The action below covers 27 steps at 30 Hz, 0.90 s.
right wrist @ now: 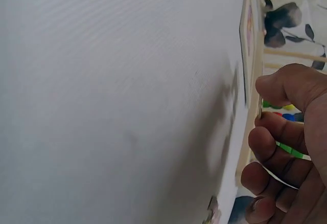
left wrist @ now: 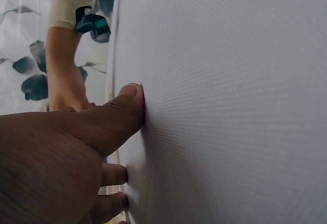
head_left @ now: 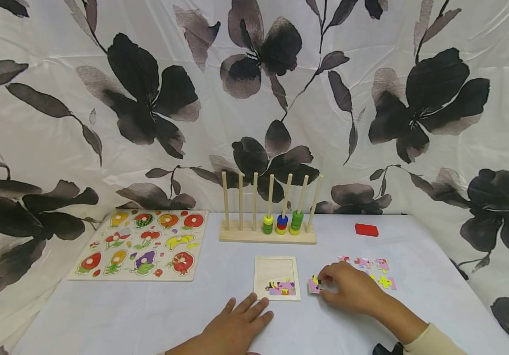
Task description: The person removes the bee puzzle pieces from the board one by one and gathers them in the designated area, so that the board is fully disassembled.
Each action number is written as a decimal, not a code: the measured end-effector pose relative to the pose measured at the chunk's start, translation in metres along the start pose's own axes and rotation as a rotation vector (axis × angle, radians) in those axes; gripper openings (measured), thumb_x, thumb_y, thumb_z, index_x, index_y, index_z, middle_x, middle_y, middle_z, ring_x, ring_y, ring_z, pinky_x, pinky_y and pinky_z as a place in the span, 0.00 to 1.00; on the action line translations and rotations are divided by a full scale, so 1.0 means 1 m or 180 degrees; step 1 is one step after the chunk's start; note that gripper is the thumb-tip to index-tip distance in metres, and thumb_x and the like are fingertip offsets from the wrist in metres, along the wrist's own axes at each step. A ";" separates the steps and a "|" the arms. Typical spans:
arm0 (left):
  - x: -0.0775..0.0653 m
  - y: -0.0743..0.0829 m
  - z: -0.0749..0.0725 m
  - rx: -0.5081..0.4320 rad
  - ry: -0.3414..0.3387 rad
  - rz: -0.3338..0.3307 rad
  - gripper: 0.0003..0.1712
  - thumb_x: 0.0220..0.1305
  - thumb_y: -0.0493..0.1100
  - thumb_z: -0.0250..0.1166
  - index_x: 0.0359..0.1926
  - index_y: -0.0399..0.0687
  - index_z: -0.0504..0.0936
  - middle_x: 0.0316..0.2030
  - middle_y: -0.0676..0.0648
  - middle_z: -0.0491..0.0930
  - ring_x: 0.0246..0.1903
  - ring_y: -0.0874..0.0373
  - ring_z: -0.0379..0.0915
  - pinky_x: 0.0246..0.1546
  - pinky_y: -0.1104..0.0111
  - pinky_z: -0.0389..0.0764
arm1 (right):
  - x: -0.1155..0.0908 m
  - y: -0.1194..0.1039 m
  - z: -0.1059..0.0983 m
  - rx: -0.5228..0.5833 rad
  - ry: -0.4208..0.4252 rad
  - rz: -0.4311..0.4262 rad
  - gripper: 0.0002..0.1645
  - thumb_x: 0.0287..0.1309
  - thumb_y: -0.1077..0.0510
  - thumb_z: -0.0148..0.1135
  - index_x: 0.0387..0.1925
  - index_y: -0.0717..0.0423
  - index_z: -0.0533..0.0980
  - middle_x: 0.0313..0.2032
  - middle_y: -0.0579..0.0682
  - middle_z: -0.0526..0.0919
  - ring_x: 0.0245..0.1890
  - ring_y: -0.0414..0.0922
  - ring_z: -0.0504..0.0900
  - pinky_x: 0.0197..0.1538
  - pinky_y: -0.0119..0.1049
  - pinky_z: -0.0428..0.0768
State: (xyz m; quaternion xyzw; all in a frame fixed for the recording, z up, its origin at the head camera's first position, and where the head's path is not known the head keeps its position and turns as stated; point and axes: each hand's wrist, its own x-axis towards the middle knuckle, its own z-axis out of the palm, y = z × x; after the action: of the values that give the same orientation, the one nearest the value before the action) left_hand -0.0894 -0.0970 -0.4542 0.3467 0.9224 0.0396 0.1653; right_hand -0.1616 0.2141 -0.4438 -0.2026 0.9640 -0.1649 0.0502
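A pink jigsaw piece with yellow and black on it is pinched between the thumb and forefinger of my right hand, just right of the puzzle frame. In the right wrist view the right hand holds the piece edge-on, above the cloth. The pale wooden puzzle frame has joined pink pieces along its bottom. My left hand rests flat with fingers spread, its fingertips at the frame's lower left corner. In the left wrist view the left hand's thumb touches the cloth.
Several loose jigsaw pieces lie beyond the right hand. A red rectangular block sits at the back right. Behind the frame stands a wooden peg rack with coloured rings. On the left lies a fruit puzzle board.
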 end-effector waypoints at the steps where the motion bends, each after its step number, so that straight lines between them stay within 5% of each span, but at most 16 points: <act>1: 0.000 0.000 0.000 -0.0001 0.0001 0.0000 0.44 0.64 0.72 0.61 0.75 0.59 0.68 0.77 0.53 0.59 0.76 0.50 0.52 0.66 0.41 0.67 | -0.002 0.001 0.000 -0.0008 0.0002 0.0014 0.14 0.51 0.50 0.78 0.40 0.41 0.83 0.33 0.33 0.76 0.37 0.34 0.73 0.39 0.36 0.79; 27: 0.001 -0.002 0.000 -0.0074 -0.0022 0.0034 0.48 0.62 0.76 0.60 0.75 0.58 0.68 0.77 0.53 0.59 0.77 0.49 0.52 0.66 0.40 0.66 | -0.043 0.039 -0.010 -0.0096 0.0173 0.0056 0.15 0.52 0.52 0.77 0.41 0.36 0.82 0.35 0.30 0.75 0.39 0.32 0.73 0.44 0.37 0.79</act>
State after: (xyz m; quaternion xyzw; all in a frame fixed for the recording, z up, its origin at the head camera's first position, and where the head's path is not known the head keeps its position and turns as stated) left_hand -0.0914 -0.0979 -0.4544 0.3498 0.9195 0.0499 0.1723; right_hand -0.1390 0.2681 -0.4467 -0.1904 0.9691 -0.1554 0.0224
